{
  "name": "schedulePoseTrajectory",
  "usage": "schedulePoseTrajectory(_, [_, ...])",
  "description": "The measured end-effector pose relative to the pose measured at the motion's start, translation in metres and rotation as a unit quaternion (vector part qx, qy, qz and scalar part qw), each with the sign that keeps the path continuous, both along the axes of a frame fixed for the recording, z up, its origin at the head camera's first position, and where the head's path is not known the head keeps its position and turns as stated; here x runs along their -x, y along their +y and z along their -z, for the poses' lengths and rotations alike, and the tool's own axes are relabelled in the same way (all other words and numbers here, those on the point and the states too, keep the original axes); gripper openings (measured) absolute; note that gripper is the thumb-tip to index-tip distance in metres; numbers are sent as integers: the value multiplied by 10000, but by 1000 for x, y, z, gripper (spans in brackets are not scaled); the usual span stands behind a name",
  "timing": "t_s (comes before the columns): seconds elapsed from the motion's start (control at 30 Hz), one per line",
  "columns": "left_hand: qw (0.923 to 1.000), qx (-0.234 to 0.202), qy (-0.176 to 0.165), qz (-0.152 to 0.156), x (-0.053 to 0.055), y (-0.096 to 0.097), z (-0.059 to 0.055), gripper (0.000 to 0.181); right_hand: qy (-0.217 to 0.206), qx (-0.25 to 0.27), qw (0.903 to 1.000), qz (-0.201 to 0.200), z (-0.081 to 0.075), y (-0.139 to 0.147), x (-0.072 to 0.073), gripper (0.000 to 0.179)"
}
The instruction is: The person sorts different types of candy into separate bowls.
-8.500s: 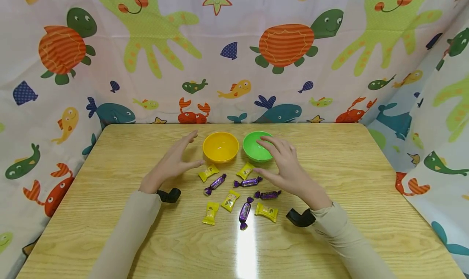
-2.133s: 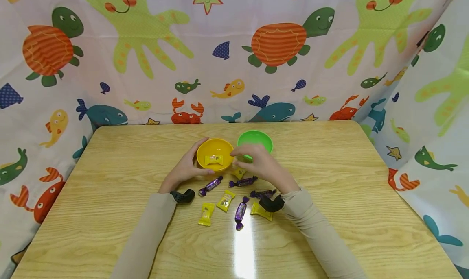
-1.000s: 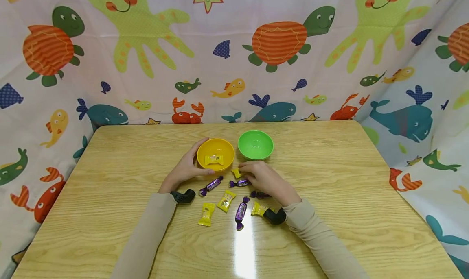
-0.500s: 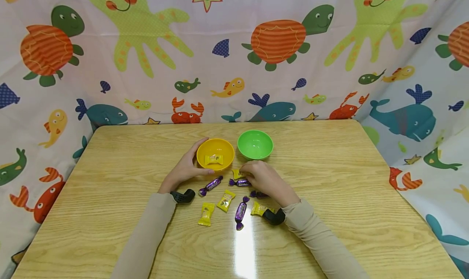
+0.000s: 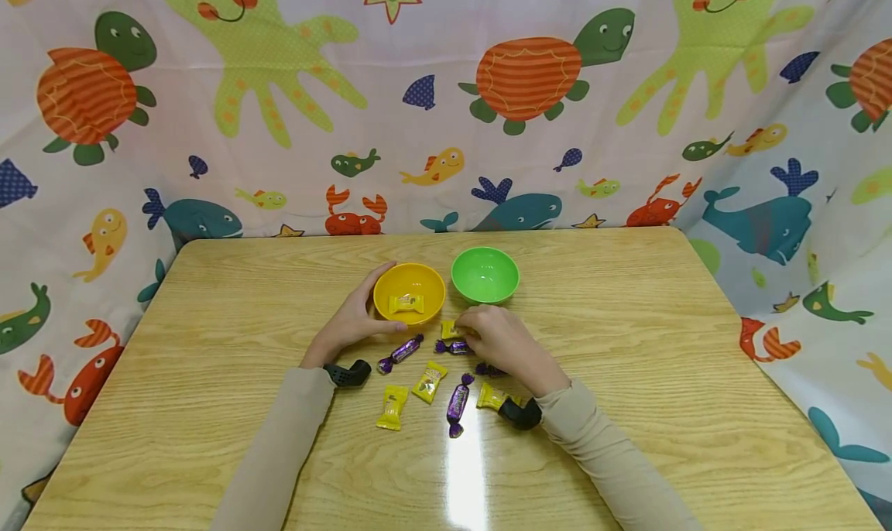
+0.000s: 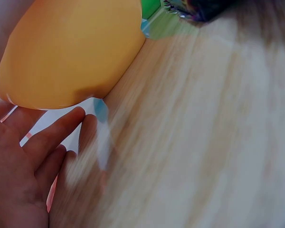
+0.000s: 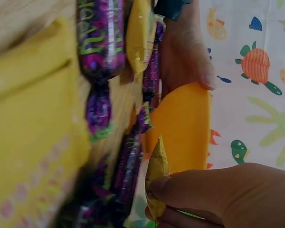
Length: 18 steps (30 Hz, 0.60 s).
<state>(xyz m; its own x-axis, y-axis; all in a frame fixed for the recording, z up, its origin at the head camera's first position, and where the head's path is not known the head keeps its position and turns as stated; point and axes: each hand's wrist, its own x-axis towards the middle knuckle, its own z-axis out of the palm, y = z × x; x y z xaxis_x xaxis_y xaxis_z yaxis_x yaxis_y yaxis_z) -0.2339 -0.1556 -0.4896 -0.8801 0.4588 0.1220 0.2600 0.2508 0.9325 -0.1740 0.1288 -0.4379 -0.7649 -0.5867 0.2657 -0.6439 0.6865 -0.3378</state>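
My left hand (image 5: 348,323) holds the orange-yellow bowl (image 5: 413,277), thumb at the near rim and fingers around the far left side. In the left wrist view, several fingers spread under the side of the bowl. A yellow wrapped candy (image 5: 406,304) lies in the bowl. Just right of it, my right hand (image 5: 503,340) pinches another yellow wrapped candy (image 7: 156,178) between thumb and fingers; the hand covers part of this candy in the head view. Beneath that hand, a purple wrapped candy (image 5: 453,347) is partly hidden.
A green bowl (image 5: 485,274) stands right of the orange-yellow one. Nearer me lie yellow candies (image 5: 393,407) and purple twist-wrapped candies (image 5: 458,405), several of them scattered on the wooden table (image 5: 599,306). A sea-animal curtain (image 5: 446,59) hangs behind.
A yellow candy now lies in the orange-yellow bowl, and my left hand has taken hold of that bowl. My right hand has come down from beside the bowls to a second yellow candy.
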Motion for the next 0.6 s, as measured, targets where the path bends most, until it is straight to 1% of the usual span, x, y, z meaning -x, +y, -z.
schedulePoseTrajectory(0.17, [10000, -27, -9, -19, 0, 0, -1, 105, -80, -24, 10000, 11, -9, -1, -2, 12])
schedulePoseTrajectory(0.27, [10000, 12, 15, -28, 1, 0, -2, 105, -232, 28, 9997, -24, -17, -1, -3, 15])
schedulePoseTrajectory(0.43, [9999, 85, 95, -11, 1, 0, -1, 106, -677, 357, 9970, -113, -29, 1, -4, 21])
schedulePoseTrajectory(0.6, [9999, 105, 54, -30, 1, 1, -2, 106, -876, 618, 9941, -190, -36, 3, 0, 25])
